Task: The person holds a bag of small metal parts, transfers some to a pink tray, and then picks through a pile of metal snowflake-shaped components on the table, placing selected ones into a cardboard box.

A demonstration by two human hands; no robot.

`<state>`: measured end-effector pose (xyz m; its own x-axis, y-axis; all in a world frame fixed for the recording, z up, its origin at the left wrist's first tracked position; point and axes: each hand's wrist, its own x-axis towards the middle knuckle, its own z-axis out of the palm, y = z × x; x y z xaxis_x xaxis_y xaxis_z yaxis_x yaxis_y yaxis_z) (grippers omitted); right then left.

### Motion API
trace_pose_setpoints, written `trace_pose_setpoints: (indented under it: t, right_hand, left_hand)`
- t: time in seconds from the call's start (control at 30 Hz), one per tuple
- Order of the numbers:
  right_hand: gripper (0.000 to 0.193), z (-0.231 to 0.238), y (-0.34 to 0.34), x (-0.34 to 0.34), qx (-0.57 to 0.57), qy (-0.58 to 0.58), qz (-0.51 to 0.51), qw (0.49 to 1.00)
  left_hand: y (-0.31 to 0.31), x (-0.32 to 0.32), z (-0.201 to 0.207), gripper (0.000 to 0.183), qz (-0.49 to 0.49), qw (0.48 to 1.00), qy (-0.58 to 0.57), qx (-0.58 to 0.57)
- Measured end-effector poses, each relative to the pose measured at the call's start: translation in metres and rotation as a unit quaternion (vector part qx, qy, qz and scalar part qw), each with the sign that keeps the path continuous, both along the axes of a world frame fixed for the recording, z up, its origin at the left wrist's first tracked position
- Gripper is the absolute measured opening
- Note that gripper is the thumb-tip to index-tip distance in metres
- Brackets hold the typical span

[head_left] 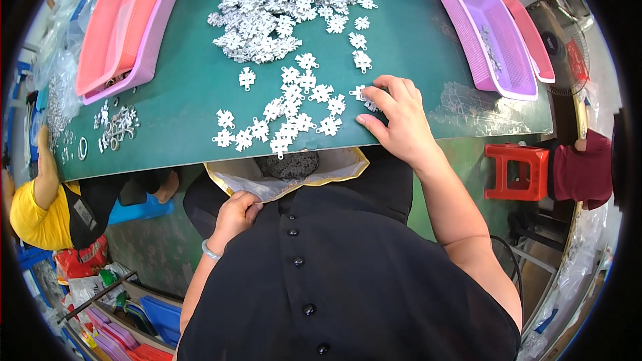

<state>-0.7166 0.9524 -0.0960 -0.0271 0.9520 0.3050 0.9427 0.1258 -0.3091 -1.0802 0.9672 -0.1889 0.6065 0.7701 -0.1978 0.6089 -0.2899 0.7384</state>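
Observation:
My left hand is closed on the near rim of a white bag with a yellow edge, which sits open on my lap under the table edge. Dark grey granular-looking material lies inside it. Over the green table, my right hand bends down with thumb and fingers apart. Its fingertips touch small silvery cross-shaped metal pieces, partly hidden by the fingers. To its left more of these metal pieces lie scattered, and a large heap of metal pieces rises farther back.
Pink and purple baskets stand at left and right. Small rings and metal bits lie at the table's left end, near a person in yellow. A red stool, a fan and another person are at right.

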Motion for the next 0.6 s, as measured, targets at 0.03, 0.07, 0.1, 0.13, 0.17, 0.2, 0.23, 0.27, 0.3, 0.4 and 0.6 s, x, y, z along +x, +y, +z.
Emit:
trace_pose_setpoints:
  t: [0.03,0.07,0.1,0.13,0.17,0.2,0.23,0.27,0.3,0.4,0.6]
  right_hand:
    - [0.047,-0.005,-0.001,0.0,0.02,0.025,-0.005,0.999]
    - [0.051,-0.008,-0.001,0.0,0.04,0.05,-0.011,0.998]
    - [0.051,-0.012,-0.002,-0.002,0.041,0.05,-0.011,0.998]
    - [0.056,-0.014,-0.001,-0.01,0.035,0.072,0.0,0.997]
    - [0.061,-0.014,-0.001,-0.018,0.029,0.095,0.011,0.995]
    - [0.069,-0.013,0.0,-0.025,-0.008,0.056,0.029,0.998]
    - [0.071,-0.007,0.003,-0.033,-0.022,0.049,0.04,0.998]
    - [0.071,-0.009,0.007,-0.04,-0.018,0.052,0.051,0.997]
    - [0.072,-0.011,0.011,-0.045,-0.013,0.054,0.062,0.997]
    - [0.074,-0.013,0.016,-0.064,-0.031,0.027,0.102,0.994]
    - [0.066,-0.004,0.021,-0.084,-0.021,0.065,0.179,0.981]
  left_hand:
    - [0.001,0.0,0.0,0.008,-0.003,1.0,-0.004,-0.003]
    - [0.0,0.001,0.001,0.008,-0.004,1.0,-0.004,-0.003]
    - [0.0,0.002,0.001,0.008,0.002,1.0,-0.003,0.0]
    - [-0.002,0.001,0.002,0.008,0.01,1.0,0.0,0.002]
    - [-0.002,0.001,0.001,0.008,0.012,1.0,0.001,0.002]
    - [-0.001,0.0,-0.001,0.008,0.0,1.0,0.001,0.017]
    - [0.0,0.0,-0.002,0.008,-0.014,0.999,0.002,0.032]
    - [0.001,-0.001,-0.004,0.008,-0.011,0.999,0.003,0.034]
    - [0.001,-0.001,-0.005,0.008,-0.015,0.999,0.004,0.034]
    - [-0.001,-0.002,-0.003,0.008,-0.009,0.999,0.007,0.03]
    - [-0.006,-0.005,0.0,0.008,0.017,1.0,-0.01,0.009]
